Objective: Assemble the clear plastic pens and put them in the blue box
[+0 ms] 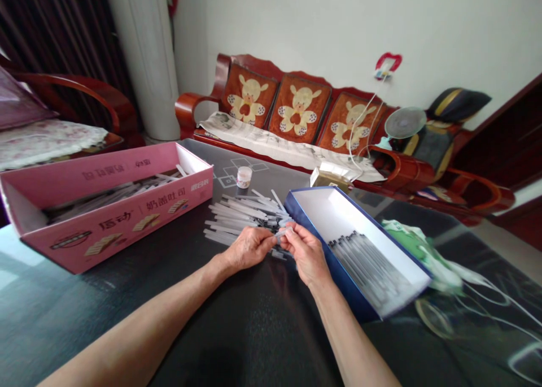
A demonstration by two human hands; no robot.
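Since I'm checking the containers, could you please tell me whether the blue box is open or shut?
The blue box is open: from above, its white interior and the slender pieces lying inside are plainly visible.

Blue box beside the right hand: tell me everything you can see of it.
The blue box is rectangular, open-topped, cardboard-looking, blue outside and white inside. It sits upright on the dark table, set diagonally, right of the right hand. Slender translucent sticks with dark far ends lie lengthwise inside. Whether the right forearm touches it is unclear.

The hands [250, 247] [305, 252] hide most of the piece [278, 236] between them, and the left edge crops the purple cushion [21, 101].
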